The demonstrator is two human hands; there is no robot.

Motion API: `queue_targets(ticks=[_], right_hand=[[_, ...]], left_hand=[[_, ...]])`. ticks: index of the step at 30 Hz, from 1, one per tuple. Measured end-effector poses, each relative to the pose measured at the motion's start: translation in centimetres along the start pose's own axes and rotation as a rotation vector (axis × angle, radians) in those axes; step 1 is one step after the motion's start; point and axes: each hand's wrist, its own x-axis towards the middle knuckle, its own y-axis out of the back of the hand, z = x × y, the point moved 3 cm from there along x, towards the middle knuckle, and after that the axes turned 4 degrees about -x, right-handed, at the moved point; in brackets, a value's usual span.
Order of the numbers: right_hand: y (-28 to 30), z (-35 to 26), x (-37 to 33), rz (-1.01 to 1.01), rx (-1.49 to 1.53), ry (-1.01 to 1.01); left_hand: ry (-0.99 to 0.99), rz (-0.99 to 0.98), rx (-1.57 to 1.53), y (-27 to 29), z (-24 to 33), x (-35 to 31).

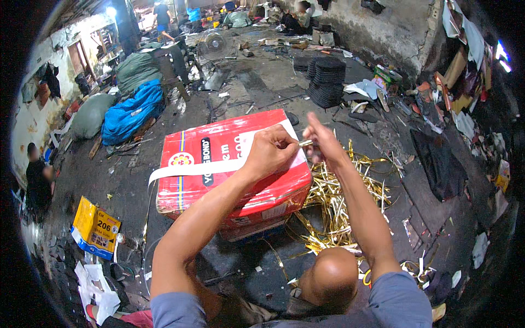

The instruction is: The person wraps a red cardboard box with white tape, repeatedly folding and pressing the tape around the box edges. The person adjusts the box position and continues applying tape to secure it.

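Observation:
A red carton (219, 131) stands in front of me, with a white strip (202, 168) lying across its top and bending over its left edge. Above the carton's right side, my left hand (270, 150) is closed in a pinch on a short gold strip (305, 143). The strip's free end points toward my right hand (324, 141), which is just beside it. Motion smears the right fingers, so their hold on the strip is unclear. A loose heap of shiny gold strips (342, 205) lies on the floor right of the carton, partly behind my right forearm.
A yellow and blue box (95, 228) sits at the left. Stacked black pieces (326, 82) stand farther ahead. Blue (133, 112) and green (93, 116) bundles lie at the far left, near a fan (212, 45). Scraps litter the right side. Other people are in the background.

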Motion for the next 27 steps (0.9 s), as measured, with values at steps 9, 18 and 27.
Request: queue_targets(ticks=[9, 18, 27], right_hand=[[-2.3, 1.4, 3.4, 0.304, -0.618, 0.407], [-2.6, 11.1, 5.2, 0.353, -0.373, 0.358], [-2.5, 19.8, 7.0, 0.343, -0.365, 0.298]], left_hand=[[0.056, -0.022, 0.019, 0.5, -0.4, -0.3], [0.094, -0.061, -0.034, 0.5, -1.2, 0.0], [0.118, -0.081, 0.031, 0.4, -0.6, 0.1]])
